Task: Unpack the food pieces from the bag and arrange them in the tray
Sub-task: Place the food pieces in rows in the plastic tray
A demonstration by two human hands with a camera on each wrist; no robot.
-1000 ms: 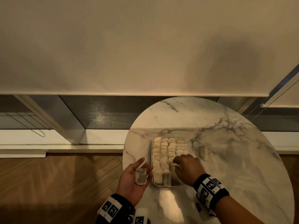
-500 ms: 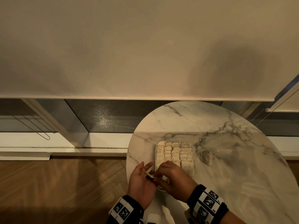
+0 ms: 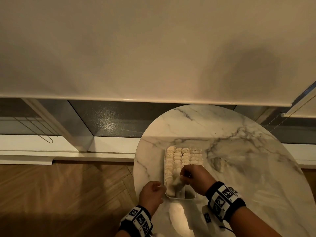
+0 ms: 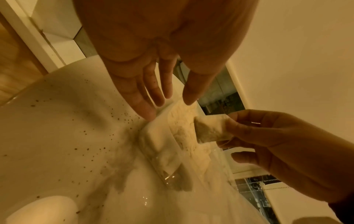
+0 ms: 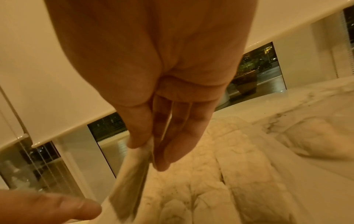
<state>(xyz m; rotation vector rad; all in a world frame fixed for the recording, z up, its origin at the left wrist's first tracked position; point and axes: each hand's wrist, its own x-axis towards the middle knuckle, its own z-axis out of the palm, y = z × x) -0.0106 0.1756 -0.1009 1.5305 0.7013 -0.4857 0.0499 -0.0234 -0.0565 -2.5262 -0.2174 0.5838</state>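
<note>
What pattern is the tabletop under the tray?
White marble with grey veining on the tabletop; the head view shows it best, beyond the tray.

Before me, a round marble table (image 3: 239,151), a lowered cream roller blind (image 3: 153,48), herringbone wood floor (image 3: 59,194).

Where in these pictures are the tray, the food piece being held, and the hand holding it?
tray (image 3: 177,198): head view, on its near rim.
food piece (image 4: 210,130): left wrist view, on its pale side face.
right hand (image 3: 195,178): head view, on the back of the hand.
</note>
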